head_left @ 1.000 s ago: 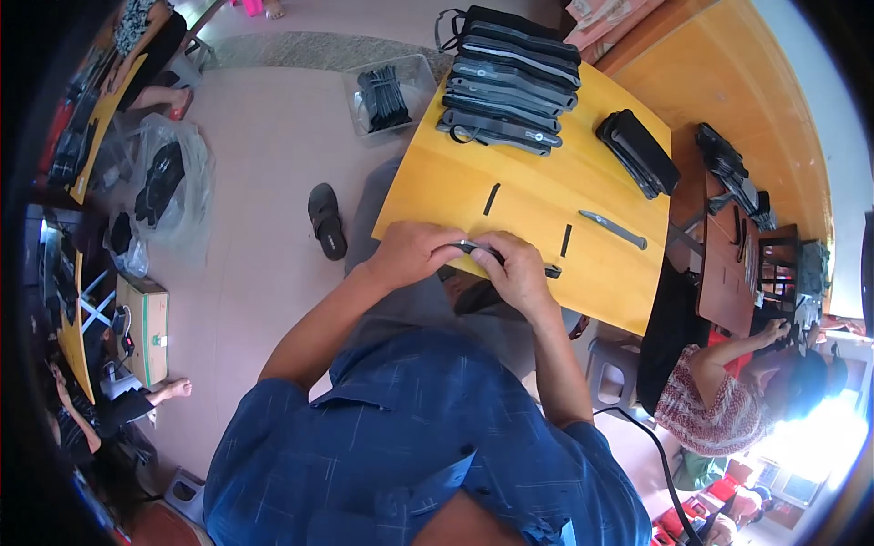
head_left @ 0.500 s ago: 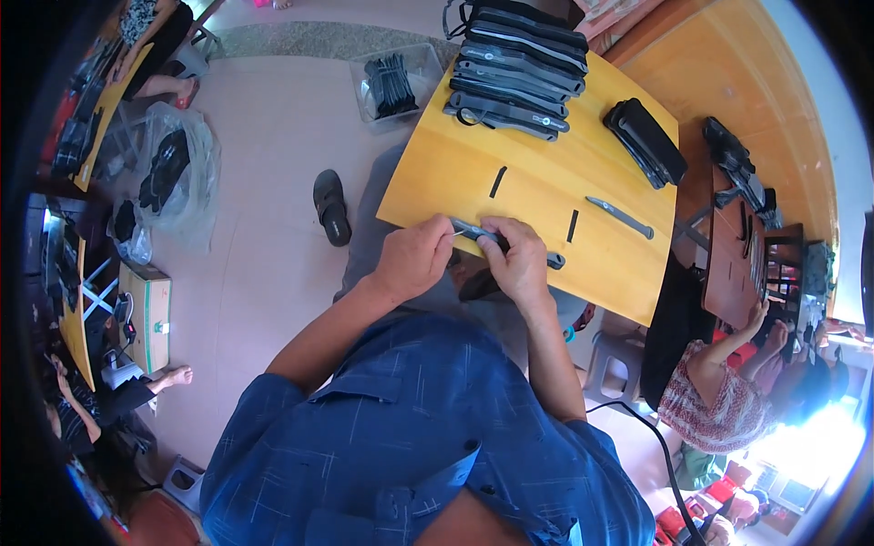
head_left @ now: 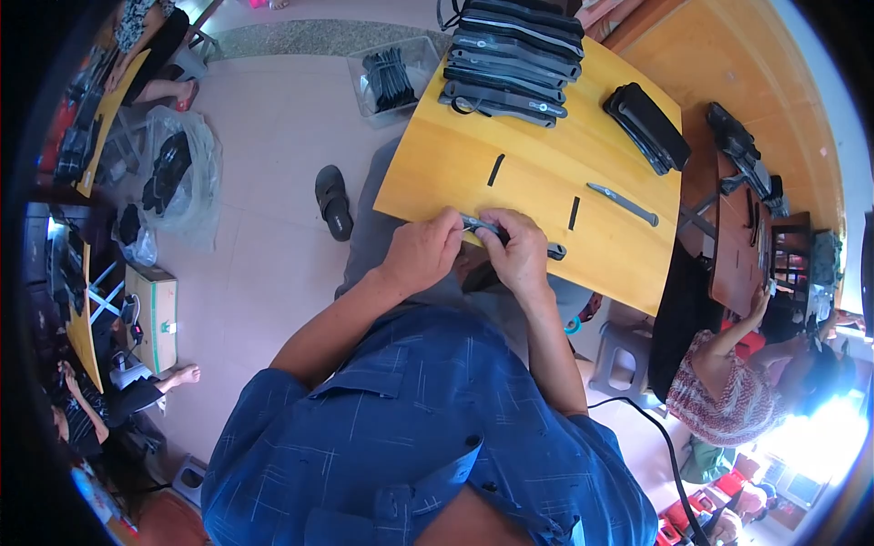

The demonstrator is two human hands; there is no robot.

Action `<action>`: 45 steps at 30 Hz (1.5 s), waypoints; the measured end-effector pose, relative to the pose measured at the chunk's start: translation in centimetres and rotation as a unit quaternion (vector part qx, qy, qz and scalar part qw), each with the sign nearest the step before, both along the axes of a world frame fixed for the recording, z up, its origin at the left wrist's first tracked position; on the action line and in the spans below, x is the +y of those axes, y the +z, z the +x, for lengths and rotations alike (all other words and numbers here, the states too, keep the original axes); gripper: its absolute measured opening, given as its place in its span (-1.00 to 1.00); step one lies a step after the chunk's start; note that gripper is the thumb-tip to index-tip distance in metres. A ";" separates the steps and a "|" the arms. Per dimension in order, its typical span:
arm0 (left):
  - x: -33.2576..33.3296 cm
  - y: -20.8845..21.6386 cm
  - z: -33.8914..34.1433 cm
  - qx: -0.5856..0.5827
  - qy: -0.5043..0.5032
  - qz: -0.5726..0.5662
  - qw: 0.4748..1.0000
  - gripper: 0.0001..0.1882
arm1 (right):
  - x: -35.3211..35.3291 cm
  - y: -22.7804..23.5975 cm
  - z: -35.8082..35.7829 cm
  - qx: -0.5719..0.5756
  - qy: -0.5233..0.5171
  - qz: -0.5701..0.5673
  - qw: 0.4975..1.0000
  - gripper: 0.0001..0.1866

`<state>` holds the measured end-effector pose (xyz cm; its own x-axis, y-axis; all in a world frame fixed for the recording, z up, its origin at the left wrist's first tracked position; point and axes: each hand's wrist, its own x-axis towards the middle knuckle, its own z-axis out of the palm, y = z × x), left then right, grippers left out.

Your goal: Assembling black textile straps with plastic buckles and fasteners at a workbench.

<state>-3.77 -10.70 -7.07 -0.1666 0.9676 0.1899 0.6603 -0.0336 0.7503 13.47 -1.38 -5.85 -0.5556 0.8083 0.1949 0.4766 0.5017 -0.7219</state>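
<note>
A narrow grey-and-black strap-like piece (head_left: pixel 556 251) lies along the near edge of the yellow table (head_left: pixel 537 196), mostly covered by my hands. My right hand (head_left: pixel 517 259) grips it, thumb pressed on top and fingers curled round; the rounded end sticks out on the right. Beside it, my left hand (head_left: pixel 421 250) is closed in a pinch at the left end of the strap piece. Something thin and pale shows at its fingertips, too small to name. A similar grey tapered piece (head_left: pixel 624 205) lies alone farther right on the tabletop.
A tall stack of grey and black strap-like pieces (head_left: pixel 510 68) stands at the table's far side, with a black bundle (head_left: pixel 645 127) to its right. Black strips (head_left: pixel 496 170) mark the tabletop. A clear bin (head_left: pixel 393 80) and a slipper (head_left: pixel 334 202) are on the floor. Other people sit left and right.
My left fingertips have shifted slightly right, closer to my right hand. The right hand keeps its grip on the strap piece. The whole view has tilted a little.
</note>
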 end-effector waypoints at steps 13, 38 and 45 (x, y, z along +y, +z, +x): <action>0.0 0.7 0.9 -0.021 0.046 -0.058 0.997 -0.67 | -0.4 -0.3 -0.2 0.023 0.005 0.033 0.999 -0.87; 0.5 1.9 0.9 0.065 0.044 -0.117 0.990 -0.63 | 0.0 0.1 -0.2 0.010 0.003 -0.045 0.999 -0.92; 0.8 1.9 0.5 0.067 0.031 -0.136 0.988 -0.64 | 0.1 0.0 -0.2 0.013 0.017 -0.012 1.000 -0.88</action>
